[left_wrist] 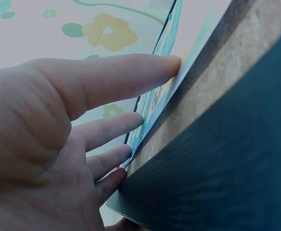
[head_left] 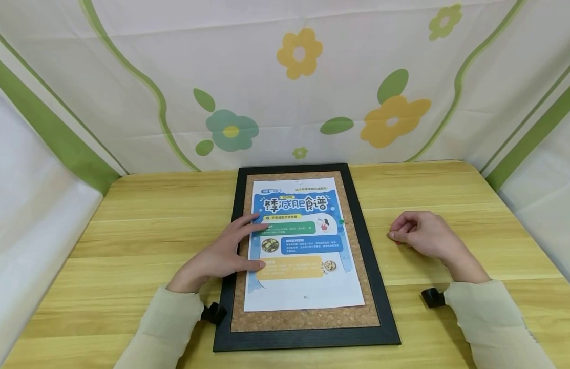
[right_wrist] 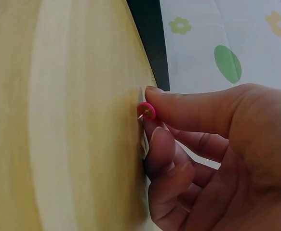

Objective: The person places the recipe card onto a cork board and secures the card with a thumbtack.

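Observation:
A printed paper sheet with a blue header and Chinese text lies on a cork board in a black frame. My left hand rests on the sheet's left side, fingers spread, thumb at the paper's edge. A small green pin head shows at the sheet's right edge. To the right of the frame, my right hand is low over the table. Its thumb and curled forefinger pinch a pinkish-red thumbtack, whose metal point shows in the right wrist view.
The board lies on a light wood-grain table. A white cloth with printed flowers hangs behind the table, and more cloth stands at both sides. Black bands with small mounts are on both wrists.

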The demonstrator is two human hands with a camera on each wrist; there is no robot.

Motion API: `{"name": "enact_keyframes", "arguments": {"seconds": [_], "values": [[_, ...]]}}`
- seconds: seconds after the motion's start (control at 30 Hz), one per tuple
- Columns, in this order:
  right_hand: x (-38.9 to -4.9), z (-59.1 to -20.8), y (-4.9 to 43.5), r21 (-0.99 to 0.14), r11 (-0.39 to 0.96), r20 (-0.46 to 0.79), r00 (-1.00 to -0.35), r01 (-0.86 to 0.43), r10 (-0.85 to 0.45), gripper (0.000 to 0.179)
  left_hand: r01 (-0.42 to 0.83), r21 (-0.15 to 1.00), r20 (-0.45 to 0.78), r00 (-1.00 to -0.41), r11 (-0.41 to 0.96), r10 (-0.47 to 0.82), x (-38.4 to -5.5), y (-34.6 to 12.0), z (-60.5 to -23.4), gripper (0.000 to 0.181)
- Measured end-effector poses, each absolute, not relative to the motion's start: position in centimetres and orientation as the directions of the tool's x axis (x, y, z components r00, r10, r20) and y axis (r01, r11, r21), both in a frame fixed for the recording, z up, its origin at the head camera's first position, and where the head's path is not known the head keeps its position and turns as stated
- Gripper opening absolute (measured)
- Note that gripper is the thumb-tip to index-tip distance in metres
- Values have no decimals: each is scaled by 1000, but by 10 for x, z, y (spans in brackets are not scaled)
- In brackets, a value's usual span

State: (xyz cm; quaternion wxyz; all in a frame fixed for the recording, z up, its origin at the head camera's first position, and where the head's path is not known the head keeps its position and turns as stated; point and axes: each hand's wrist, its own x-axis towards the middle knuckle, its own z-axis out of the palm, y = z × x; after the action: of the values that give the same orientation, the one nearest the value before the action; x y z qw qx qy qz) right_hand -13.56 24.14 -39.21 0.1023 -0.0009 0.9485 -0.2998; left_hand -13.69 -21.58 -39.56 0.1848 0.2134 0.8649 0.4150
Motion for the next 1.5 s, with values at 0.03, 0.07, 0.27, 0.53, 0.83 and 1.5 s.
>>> {"name": "enact_keyframes", "arguments": {"seconds": [0.03, 0.07, 0.27, 0.53, 0.83, 1.5], "values": [[-135, -392, 241, -570, 820, -192, -979, 60, -62, 17, 215, 798, -142, -840, 563, 523, -137, -216, -396, 78], [-135, -392, 241, -570, 819, -191, -980, 62, -59, 16, 216, 798, -142, -840, 563, 523, -137, -216, -396, 78], [-135, -390, 238, -573, 817, -180, -982, 64, -50, 18, 217, 800, -141, -839, 560, 526, -137, -215, -396, 78], [-135, -380, 228, -601, 799, -168, -983, 39, -78, 18, 221, 791, -140, -842, 570, 521, -138, -216, -395, 78], [-131, -370, 210, -645, 763, -161, -982, 26, -103, 16, 210, 790, -154, -842, 577, 516, -138, -214, -395, 78], [-129, -375, 153, -849, 527, -212, -938, 38, -275, 10, 216, 792, -144, -842, 571, 519, -137, -215, -395, 78]]}}
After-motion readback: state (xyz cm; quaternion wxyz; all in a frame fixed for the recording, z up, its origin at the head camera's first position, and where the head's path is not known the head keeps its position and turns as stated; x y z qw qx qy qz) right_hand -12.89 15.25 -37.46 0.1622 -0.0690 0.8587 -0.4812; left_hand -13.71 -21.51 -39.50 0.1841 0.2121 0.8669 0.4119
